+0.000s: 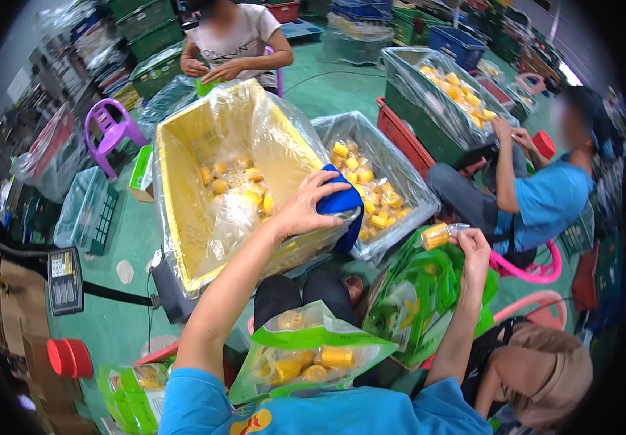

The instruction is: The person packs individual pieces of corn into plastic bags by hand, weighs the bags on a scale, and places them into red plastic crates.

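Observation:
My left hand (308, 202) grips a blue cloth (345, 200) draped over the near right corner of a yellow crate (169, 179), thumb and fingers spread around it. The crate is lined with clear plastic and holds vacuum-packed corn pieces (253, 187). Out to the right, my right hand (473, 244) pinches the wrapper end of one packed corn piece (435, 236). That piece hangs above a pile of green plastic bags (419, 304). In my lap lies a clear and green bag (323, 333) with several corn pieces inside.
A plastic-lined crate of corn (400, 239) stands right of the yellow one. Co-workers sit opposite (236, 43), at right (552, 185) and near right (536, 370). Left are a scale display (65, 280), purple chair (110, 128), red stool (70, 358) and filled bag (133, 397).

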The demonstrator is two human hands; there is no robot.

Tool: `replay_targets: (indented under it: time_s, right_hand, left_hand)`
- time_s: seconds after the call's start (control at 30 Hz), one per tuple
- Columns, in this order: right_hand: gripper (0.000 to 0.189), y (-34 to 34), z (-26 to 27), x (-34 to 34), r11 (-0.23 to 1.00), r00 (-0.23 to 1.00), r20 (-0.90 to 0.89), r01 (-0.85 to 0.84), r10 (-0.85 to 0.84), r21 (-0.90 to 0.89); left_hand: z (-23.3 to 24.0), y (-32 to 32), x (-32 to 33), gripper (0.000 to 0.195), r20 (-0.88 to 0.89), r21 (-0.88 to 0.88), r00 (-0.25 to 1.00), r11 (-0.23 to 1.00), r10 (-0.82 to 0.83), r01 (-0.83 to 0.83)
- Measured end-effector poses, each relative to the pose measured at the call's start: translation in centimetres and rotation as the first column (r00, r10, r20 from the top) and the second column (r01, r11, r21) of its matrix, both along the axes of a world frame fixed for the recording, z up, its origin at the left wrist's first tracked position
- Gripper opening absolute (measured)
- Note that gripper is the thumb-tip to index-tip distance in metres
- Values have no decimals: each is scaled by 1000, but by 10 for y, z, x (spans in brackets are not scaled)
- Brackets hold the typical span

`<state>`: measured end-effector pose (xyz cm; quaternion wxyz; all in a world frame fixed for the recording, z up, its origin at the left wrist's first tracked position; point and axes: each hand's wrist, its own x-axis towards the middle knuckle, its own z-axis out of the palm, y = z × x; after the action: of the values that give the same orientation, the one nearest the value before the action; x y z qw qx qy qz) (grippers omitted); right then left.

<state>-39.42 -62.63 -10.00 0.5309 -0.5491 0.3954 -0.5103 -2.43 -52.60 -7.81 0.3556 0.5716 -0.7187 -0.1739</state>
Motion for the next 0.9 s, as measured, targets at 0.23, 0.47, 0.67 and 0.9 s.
replay_targets:
  time_s: [0.23, 0.47, 0.67, 0.9]
  right_hand:
    - [5, -40, -24, 25, 992, 995, 22, -97, 96, 76]
    - [4, -51, -53, 29, 978, 986, 67, -161, 153, 130]
    - [4, -55, -52, 13, 985, 991, 58, -129, 123, 118]
    - [4, -65, -46, -7, 998, 997, 46, -68, 68, 10]
  left_hand:
    - [9, 4, 0, 64, -47, 80, 999, 997, 23, -20]
    - [12, 4, -4, 64, -88, 139, 994, 989, 59, -47]
    - [15, 2, -4, 64, -88, 135, 993, 989, 72, -60]
    - [25, -2, -18, 65, -33, 163, 991, 979, 132, -125]
